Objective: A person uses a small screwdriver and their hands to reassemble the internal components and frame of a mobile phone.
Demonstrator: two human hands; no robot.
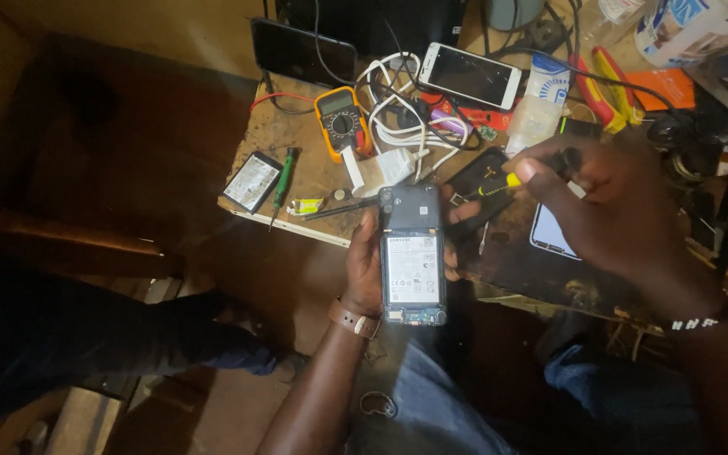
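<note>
My left hand grips an opened smartphone from below, back cover off, with its battery and lower circuit board showing. My right hand holds a small screwdriver with a yellow and black handle, its tip pointing left toward the phone's upper right edge. A brown strap sits on my left wrist, a beaded band on my right.
The worn wooden bench carries a yellow multimeter, white cables, a white phone, a dark phone, a loose battery, a green screwdriver, red-handled pliers. A person's dark trouser leg lies at the left.
</note>
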